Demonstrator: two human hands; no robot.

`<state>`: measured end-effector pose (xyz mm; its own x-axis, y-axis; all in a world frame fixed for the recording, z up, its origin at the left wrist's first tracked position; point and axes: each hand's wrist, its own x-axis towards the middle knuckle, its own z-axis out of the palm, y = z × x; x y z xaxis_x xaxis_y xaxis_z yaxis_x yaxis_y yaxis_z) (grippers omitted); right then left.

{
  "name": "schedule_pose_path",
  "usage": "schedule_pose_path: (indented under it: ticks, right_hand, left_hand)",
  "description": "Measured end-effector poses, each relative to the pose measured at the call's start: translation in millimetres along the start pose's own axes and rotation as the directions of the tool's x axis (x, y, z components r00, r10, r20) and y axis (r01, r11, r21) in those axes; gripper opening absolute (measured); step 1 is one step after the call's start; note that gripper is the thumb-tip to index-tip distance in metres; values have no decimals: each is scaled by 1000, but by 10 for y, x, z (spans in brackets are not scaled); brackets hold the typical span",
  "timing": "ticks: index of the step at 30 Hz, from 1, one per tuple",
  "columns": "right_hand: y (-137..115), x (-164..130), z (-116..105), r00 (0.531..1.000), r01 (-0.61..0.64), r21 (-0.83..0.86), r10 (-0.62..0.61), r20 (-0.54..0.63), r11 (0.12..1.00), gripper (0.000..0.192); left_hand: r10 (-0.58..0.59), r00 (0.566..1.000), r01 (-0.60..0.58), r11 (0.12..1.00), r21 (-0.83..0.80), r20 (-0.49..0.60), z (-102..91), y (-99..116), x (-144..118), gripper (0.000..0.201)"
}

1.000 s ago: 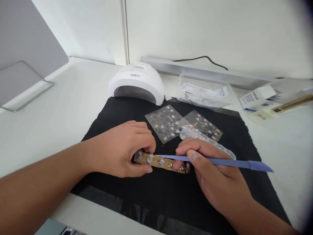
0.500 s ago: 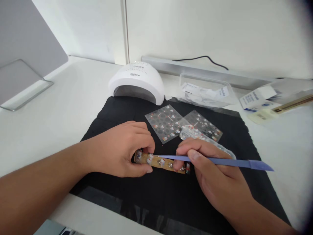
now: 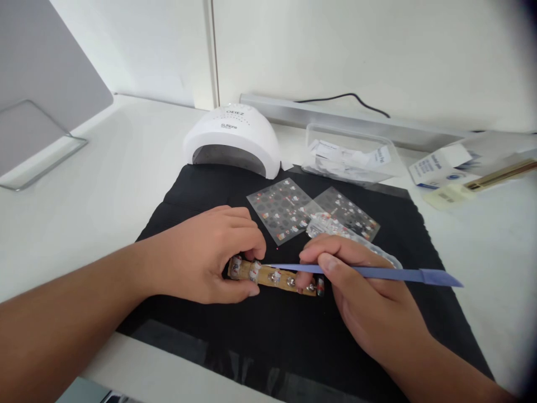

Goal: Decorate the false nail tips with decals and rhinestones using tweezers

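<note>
Fingers of the left hand (image 3: 210, 254) curl down over the left end of a narrow wooden strip (image 3: 274, 277), the thumb pressed against its near edge and the fingertips bent over its far edge, so the hand is clamped on the strip. The left forearm comes in low from the lower left, wrist nearly flat on the black mat (image 3: 293, 336).

The strip lies on the mat just in front of the person, running left to right with its right end slightly nearer. A row of small decorated nail tips (image 3: 276, 276) sits along its top.

The right hand (image 3: 364, 302) reaches in from the lower right, wrist raised a little, with thumb and forefinger pinched together on a slim blue tool (image 3: 377, 274) in a pen grip. The other fingers are tucked beneath and rest on the right end of the strip. The tool's thin point lies close to the second nail tip beside the left fingertips; whether it touches is hard to tell. Its flat wide end sticks out to the right, past the hand.

Behind the hands, two sticker sheets (image 3: 285, 208) lie on the mat, and a white nail lamp (image 3: 232, 140) stands at the mat's far edge.
</note>
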<state>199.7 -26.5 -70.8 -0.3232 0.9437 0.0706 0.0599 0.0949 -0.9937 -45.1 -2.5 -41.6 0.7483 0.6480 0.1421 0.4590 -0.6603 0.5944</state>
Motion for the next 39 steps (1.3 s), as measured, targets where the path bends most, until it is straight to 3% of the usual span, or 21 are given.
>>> schedule_pose_path:
  ticks: [11,18,26,33,39]
  right_hand:
    - [11,6,11,1000,-16,36,16,8,999,23]
    - [12,11,1,1000,-17,47,17,4,999,20]
    - [-3,14,0,997,-68,115,71,-17,991,18]
    - [-28,46,4,992,68,274,-35,-121,959,15]
    - [-64,61,2,975,151,288,-96,-199,946,17]
  left_hand:
    - [94,995,-92,995,-30,47,-39,5,-20,14]
    - [116,993,-115,993,-37,5,-31,0,-7,4]
    - [117,993,-117,991,-69,-11,-16,-19,-10,15]
    - [122,992,-124,990,-74,-36,-13,-7,-8,17]
    - [96,995,-96,994,-54,-7,11,-21,10,21]
